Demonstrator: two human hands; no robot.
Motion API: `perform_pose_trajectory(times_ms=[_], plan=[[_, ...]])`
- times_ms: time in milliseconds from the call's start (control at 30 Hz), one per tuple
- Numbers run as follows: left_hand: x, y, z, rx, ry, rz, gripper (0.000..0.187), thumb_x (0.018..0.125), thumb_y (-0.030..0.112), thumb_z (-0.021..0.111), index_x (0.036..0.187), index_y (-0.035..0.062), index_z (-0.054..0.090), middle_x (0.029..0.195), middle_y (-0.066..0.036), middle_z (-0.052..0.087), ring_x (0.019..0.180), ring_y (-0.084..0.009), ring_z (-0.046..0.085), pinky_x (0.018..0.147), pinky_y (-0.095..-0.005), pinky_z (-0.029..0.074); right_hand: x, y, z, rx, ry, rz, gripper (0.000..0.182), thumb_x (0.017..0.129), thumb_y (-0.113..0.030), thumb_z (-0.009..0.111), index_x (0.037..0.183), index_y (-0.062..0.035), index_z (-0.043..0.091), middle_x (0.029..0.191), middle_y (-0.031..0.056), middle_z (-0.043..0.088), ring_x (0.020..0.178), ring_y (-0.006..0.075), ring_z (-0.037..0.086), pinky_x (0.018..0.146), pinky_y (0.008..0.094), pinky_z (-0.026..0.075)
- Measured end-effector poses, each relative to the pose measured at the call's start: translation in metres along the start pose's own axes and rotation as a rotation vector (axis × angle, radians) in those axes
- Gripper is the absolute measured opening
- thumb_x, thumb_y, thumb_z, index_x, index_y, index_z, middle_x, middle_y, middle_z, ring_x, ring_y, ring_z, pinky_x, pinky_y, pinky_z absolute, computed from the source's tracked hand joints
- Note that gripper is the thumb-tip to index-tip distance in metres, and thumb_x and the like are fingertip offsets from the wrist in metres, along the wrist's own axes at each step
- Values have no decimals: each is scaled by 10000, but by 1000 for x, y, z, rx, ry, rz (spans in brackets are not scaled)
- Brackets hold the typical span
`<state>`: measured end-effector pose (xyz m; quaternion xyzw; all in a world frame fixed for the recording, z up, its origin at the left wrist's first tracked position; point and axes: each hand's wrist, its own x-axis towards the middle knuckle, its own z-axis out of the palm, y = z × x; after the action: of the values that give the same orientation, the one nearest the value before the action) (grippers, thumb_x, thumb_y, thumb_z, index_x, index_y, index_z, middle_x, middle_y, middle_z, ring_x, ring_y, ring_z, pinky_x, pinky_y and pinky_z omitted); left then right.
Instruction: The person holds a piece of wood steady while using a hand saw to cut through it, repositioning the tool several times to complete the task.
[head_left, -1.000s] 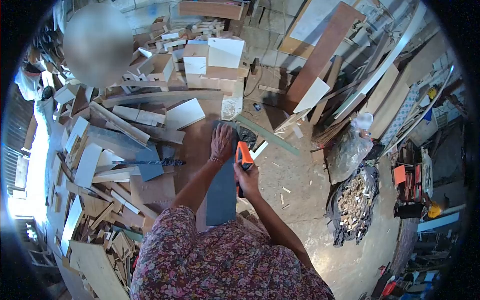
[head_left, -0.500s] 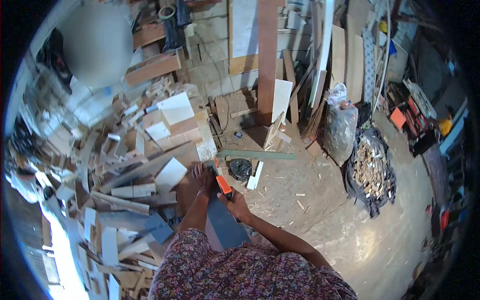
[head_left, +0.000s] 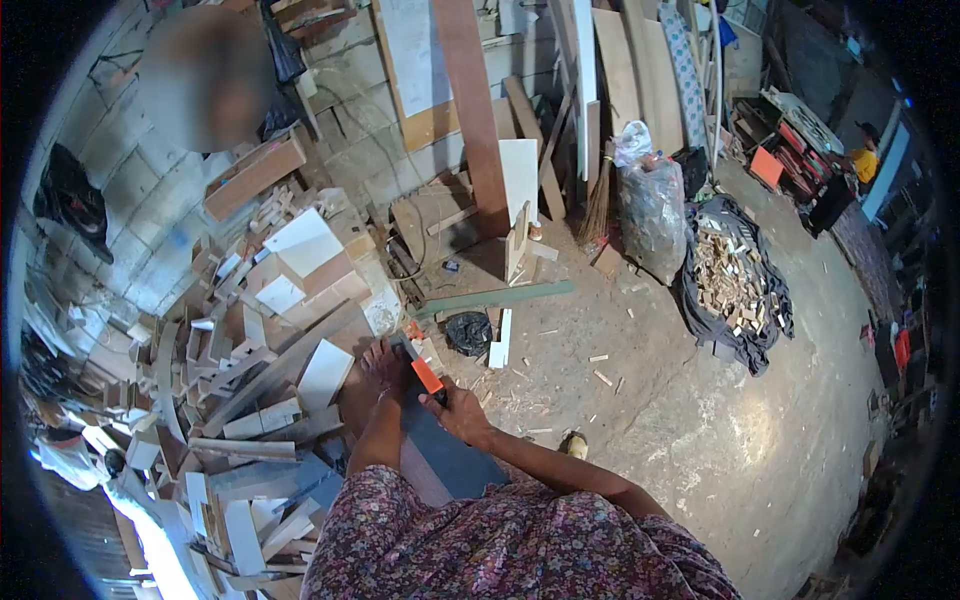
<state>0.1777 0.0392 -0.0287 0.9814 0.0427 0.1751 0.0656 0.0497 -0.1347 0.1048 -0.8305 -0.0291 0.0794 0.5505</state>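
Note:
My right hand (head_left: pixel 460 413) is wrapped around the black grip of a handsaw (head_left: pixel 427 376) with an orange handle section. Its narrow blade points away from me, close beside my left hand. With fingers spread, my left hand (head_left: pixel 382 368) rests on a brown wooden board (head_left: pixel 358 398); what lies under its fingertips is hard to make out. A dark grey board (head_left: pixel 450 462) lies beneath my forearms. Just past the saw are a crumpled black plastic bag (head_left: pixel 468 333) and a white L-shaped offcut (head_left: pixel 501 342).
Piled wood offcuts (head_left: pixel 240 440) fill the left side. A green plank (head_left: pixel 495 298) lies ahead. Tall boards (head_left: pixel 470 120) lean on the wall. Toward the right stand a filled clear sack (head_left: pixel 652 220) and a dark cloth (head_left: pixel 765 335) heaped with wood scraps. A person in yellow (head_left: pixel 864 165) is far right.
My view has turned, so the surroundings sit further left and tilted. The saw has shifted slightly relative to my left hand. A shoe tip now shows beside my right forearm.

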Motion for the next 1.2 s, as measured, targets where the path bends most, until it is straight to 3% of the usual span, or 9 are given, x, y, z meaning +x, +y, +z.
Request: perform_pose_trajectory(times_ms=[233, 300, 433, 700, 767, 833, 967, 1033, 1200], plan=[[-6, 10, -30, 90, -12, 58, 352, 742, 348, 542, 984, 92, 532, 997, -74, 497, 933, -266, 459, 811, -413, 354, -3, 14, 2, 33, 107, -80, 403, 804, -386, 564, 956, -17, 508, 540, 71, 533, 463, 170, 529, 439, 292, 404], [3, 10, -37, 118, -140, 60, 372, 733, 360, 553, 982, 84, 529, 1018, -92, 490, 941, -274, 455, 818, -421, 356, -1, 17, 2, 65, 122, -26, 401, 808, -383, 557, 965, -17, 509, 541, 77, 541, 462, 180, 532, 446, 299, 411], [8, 3, -8, 76, -15, -13, 416, 741, 372, 552, 984, 37, 506, 1039, -150, 475, 946, -301, 449, 827, -429, 365, 3, 17, 2, 97, 230, -151, 428, 809, -397, 548, 949, 3, 491, 591, 130, 548, 524, 238, 560, 492, 332, 431], [18, 6, -17, 4, -139, -16, 436, 772, 366, 532, 1005, -1, 499, 1063, -191, 462, 980, -339, 440, 858, -426, 361, 9, 10, -7, 64, 100, 63, 421, 805, -387, 563, 936, 9, 502, 659, 157, 560, 596, 243, 570, 534, 347, 433], [13, 2, -9, 41, 21, 44, 444, 770, 374, 529, 1001, -4, 506, 1074, -189, 459, 982, -339, 440, 857, -433, 362, 11, 13, -1, 66, 93, 79, 410, 803, -377, 571, 913, 13, 511, 646, 148, 556, 584, 218, 563, 529, 346, 431], [20, 9, -27, 3, -194, -21, 459, 756, 377, 536, 1006, -6, 507, 1017, -169, 463, 973, -336, 439, 845, -428, 363, 18, 21, 3, 225, 138, -29, 360, 781, -297, 587, 937, 17, 504, 736, 270, 568, 767, 435, 557, 609, 429, 456], [20, 14, -32, 7, -170, -48, 431, 731, 361, 560, 975, 9, 505, 982, -143, 461, 955, -312, 442, 820, -419, 374, 23, -3, -20, 207, 140, -12, 300, 772, -227, 610, 873, 47, 537, 691, 207, 591, 686, 312, 620, 574, 359, 459], [18, 10, -23, 27, -110, -33, 433, 730, 361, 560, 980, 13, 504, 987, -143, 461, 960, -309, 440, 823, -417, 372, 26, -19, -34, 228, -2, 192, 270, 780, -206, 603, 839, 50, 537, 654, 187, 579, 634, 279, 615, 554, 355, 454], [16, 6, -14, 55, -37, -21, 423, 735, 365, 552, 982, 24, 508, 994, -141, 461, 976, -302, 436, 834, -415, 369, 26, 6, -16, 70, 90, 32, 274, 788, -218, 594, 826, 45, 529, 639, 183, 568, 619, 289, 610, 538, 365, 447]])
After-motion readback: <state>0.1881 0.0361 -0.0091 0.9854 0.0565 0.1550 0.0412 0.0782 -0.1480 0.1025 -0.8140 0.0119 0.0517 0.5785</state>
